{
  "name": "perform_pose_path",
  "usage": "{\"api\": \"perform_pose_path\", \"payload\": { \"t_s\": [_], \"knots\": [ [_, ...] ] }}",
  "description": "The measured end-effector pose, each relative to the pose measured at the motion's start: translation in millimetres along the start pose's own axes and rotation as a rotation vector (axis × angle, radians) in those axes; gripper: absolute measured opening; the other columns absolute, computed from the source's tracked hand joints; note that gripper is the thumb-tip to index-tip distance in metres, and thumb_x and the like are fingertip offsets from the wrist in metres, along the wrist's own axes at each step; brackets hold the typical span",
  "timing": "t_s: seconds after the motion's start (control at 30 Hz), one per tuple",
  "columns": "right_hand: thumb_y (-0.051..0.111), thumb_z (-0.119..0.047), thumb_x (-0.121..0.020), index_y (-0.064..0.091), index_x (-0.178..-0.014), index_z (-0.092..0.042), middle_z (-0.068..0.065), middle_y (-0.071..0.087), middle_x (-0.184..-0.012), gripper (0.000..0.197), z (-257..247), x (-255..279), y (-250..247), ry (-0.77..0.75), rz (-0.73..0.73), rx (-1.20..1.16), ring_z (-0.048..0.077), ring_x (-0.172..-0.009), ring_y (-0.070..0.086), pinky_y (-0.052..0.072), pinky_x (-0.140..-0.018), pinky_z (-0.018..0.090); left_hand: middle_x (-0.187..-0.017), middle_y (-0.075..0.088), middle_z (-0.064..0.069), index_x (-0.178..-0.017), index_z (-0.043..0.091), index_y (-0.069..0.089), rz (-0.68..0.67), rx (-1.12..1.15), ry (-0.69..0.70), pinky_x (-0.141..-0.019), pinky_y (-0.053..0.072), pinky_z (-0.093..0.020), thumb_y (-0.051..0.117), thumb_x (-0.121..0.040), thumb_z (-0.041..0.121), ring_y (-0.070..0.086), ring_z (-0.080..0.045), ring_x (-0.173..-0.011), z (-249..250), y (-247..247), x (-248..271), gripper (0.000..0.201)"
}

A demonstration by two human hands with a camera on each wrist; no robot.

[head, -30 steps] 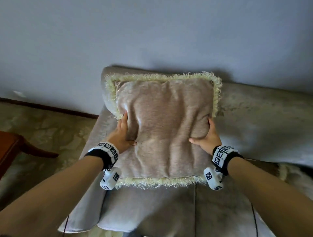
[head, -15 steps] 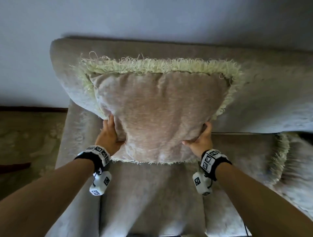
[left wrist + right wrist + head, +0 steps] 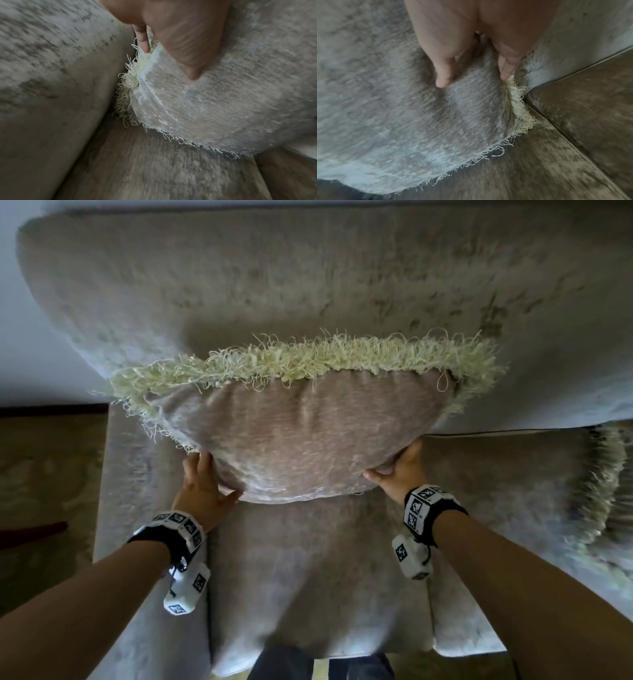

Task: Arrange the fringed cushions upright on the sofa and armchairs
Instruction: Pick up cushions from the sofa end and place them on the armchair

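Lowered since the earlier frame, the fringed cushion (image 3: pixel 301 436) now stands against the sofa (image 3: pixel 308 278) backrest near its left end, left hand (image 3: pixel 202 491) and right hand (image 3: pixel 399 470) both pinching its lower corners; a second cushion (image 3: pixel 603 484) at the seat's right edge looks unplaced.

Cushion (image 3: pixel 301 436) fills the gap between both hands, leaning on the sofa backrest (image 3: pixel 308 275) right behind it, so no way through ahead. Left hand (image 3: pixel 202 491) is hemmed by the armrest (image 3: pixel 137 474) just to its outer side. Bare seat (image 3: pixel 308 570) lies open below and between the wrists. Past the right hand (image 3: pixel 400 470), seat stays free until a second fringed cushion (image 3: pixel 603 491) farther out.
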State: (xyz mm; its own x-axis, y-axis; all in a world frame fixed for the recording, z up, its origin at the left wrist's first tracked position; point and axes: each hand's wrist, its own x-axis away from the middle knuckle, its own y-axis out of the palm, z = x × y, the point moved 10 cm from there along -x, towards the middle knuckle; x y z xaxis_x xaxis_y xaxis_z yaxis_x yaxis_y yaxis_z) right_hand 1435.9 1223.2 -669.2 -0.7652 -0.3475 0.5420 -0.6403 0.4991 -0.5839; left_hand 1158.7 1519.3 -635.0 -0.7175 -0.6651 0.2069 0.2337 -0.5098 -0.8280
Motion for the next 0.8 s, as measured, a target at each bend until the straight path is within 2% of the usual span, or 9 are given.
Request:
{"api": "perform_pose_path", "payload": {
  "t_s": [0.07,0.13,0.2,0.3,0.37,0.43,0.53,0.67,0.8],
  "knots": [
    [0.086,-0.045,-0.064,0.003,-0.148,-0.022,0.007,0.030,-0.152,0.120,-7,9,-8,-0.034,-0.009,0.049,0.027,-0.133,0.042,0.037,-0.109,0.044,-0.130,0.034,-0.029,-0.136,0.002,0.030,0.049,-0.010,0.011,-0.093,0.047,-0.055,0.078,-0.065,0.045,0.038,-0.039,-0.119,4,-10,9,0.096],
    [0.086,-0.044,-0.066,0.008,-0.149,-0.014,0.010,0.021,-0.153,0.118,-13,18,-20,-0.060,0.002,0.126,0.029,-0.137,0.033,0.032,-0.110,0.039,-0.128,0.036,-0.032,-0.136,0.003,0.031,0.099,-0.033,0.027,-0.094,0.044,-0.056,0.064,-0.065,0.058,0.039,-0.041,-0.117,12,-25,18,0.096],
    [0.088,-0.044,-0.063,0.014,-0.145,-0.015,0.007,0.019,-0.148,0.114,-29,27,-43,-0.132,0.078,0.121,0.028,-0.136,0.030,0.031,-0.110,0.036,-0.126,0.037,-0.033,-0.131,0.005,0.036,0.173,-0.040,0.060,-0.094,0.046,-0.058,0.063,-0.066,0.060,0.040,-0.043,-0.115,25,-46,25,0.089],
    [0.093,-0.038,-0.056,0.011,-0.144,-0.025,0.005,0.024,-0.147,0.120,-49,30,-84,-0.154,0.195,-0.105,0.023,-0.133,0.034,0.031,-0.109,0.032,-0.136,0.025,-0.023,-0.128,0.008,0.036,0.281,0.001,0.153,-0.101,0.042,-0.051,0.076,-0.065,0.051,0.039,-0.047,-0.122,50,-80,25,0.086],
    [0.094,-0.034,-0.054,0.004,-0.147,-0.029,0.007,0.028,-0.150,0.130,-60,24,-99,-0.109,0.176,-0.189,0.024,-0.135,0.035,0.031,-0.110,0.037,-0.143,0.011,-0.017,-0.132,0.015,0.034,0.293,0.044,0.164,-0.107,0.037,-0.054,0.089,-0.061,0.035,0.035,-0.049,-0.129,62,-98,19,0.092],
    [0.094,-0.026,-0.058,0.002,-0.149,-0.030,0.003,0.038,-0.142,0.129,-75,21,-103,-0.076,0.088,-0.204,0.022,-0.129,0.041,0.034,-0.105,0.037,-0.147,0.012,-0.021,-0.138,0.016,0.035,0.267,0.035,0.160,-0.108,0.032,-0.056,0.093,-0.057,0.022,0.032,-0.052,-0.132,72,-109,10,0.099],
    [0.094,-0.018,-0.057,0.021,-0.141,-0.027,-0.006,0.050,-0.123,0.111,-88,15,-105,-0.119,0.063,-0.264,0.015,-0.113,0.050,0.040,-0.102,0.034,-0.148,0.016,-0.031,-0.145,0.016,0.033,0.184,-0.010,0.166,-0.105,0.035,-0.055,0.093,-0.058,0.016,0.036,-0.051,-0.129,89,-118,-4,0.106],
    [0.094,-0.017,-0.054,0.039,-0.133,-0.025,-0.008,0.059,-0.120,0.097,-88,13,-96,-0.121,0.099,-0.363,0.013,-0.110,0.057,0.043,-0.101,0.033,-0.134,0.032,-0.027,-0.151,0.036,0.018,0.040,-0.034,0.097,-0.101,0.040,-0.058,0.089,-0.063,0.015,0.045,-0.049,-0.115,103,-114,-24,0.115],
    [0.090,-0.022,-0.063,0.053,-0.116,-0.019,-0.004,0.066,-0.110,0.065,-92,21,-116,-0.143,0.163,-0.292,0.018,-0.103,0.063,0.050,-0.096,0.039,-0.130,0.035,-0.024,-0.146,0.027,0.032,0.028,-0.031,0.078,-0.099,0.042,-0.052,0.084,-0.066,0.010,0.050,-0.049,-0.109,110,-117,-26,0.097]
  ]
}}
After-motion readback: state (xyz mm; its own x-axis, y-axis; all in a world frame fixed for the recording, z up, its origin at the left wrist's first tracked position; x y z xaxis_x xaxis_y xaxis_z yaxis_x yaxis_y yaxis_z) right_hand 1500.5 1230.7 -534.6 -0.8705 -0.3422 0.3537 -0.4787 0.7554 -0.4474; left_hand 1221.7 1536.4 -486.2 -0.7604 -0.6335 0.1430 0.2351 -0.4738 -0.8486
